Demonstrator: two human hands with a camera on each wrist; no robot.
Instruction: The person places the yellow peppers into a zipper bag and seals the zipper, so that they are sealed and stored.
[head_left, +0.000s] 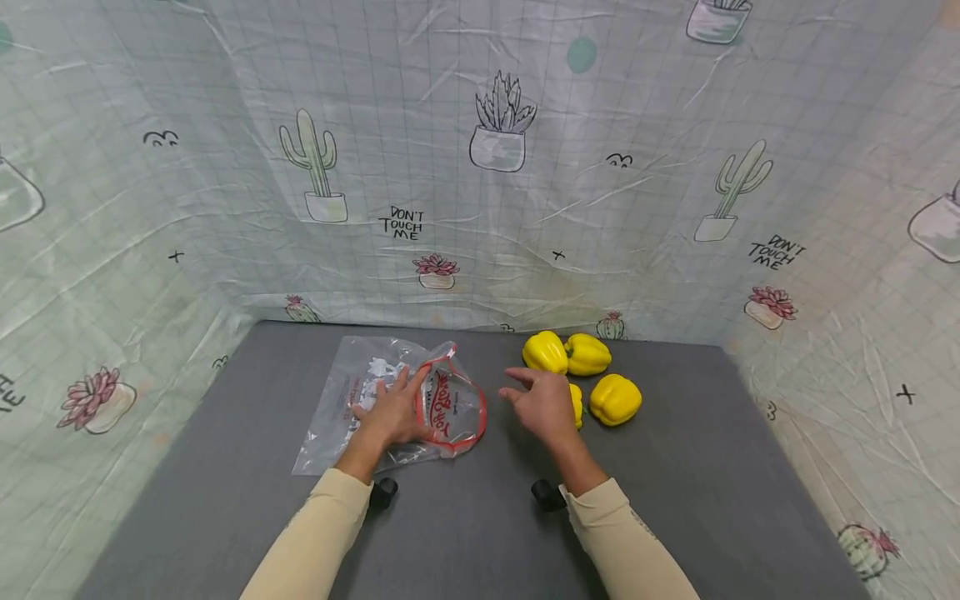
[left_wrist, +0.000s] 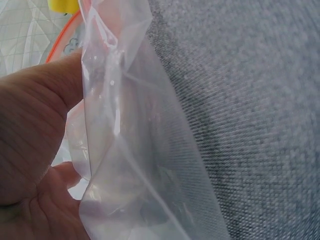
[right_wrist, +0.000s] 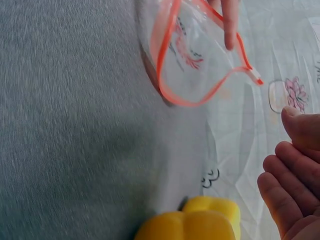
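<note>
- The clear plastic bag with red and dark print and a red-orange rim (head_left: pixel 441 406) lies left of centre on the dark grey worktop (head_left: pixel 465 533), its rounded mouth gaping toward the right.
- The left hand (head_left: pixel 393 414) rests at that mouth, its grip spread wide, fingers and thumb apart and touching the plastic.
- The right hand (head_left: pixel 547 404) is apart from the bag, its grip loosely extended, holding nothing, beside the glossy yellow bell peppers.
- Four peppers show: two at the back touching (head_left: pixel 545 352) (head_left: pixel 588 356), one in front at the right (head_left: pixel 615 400), and one partly hidden behind the right hand (head_left: pixel 576 404).
</note>
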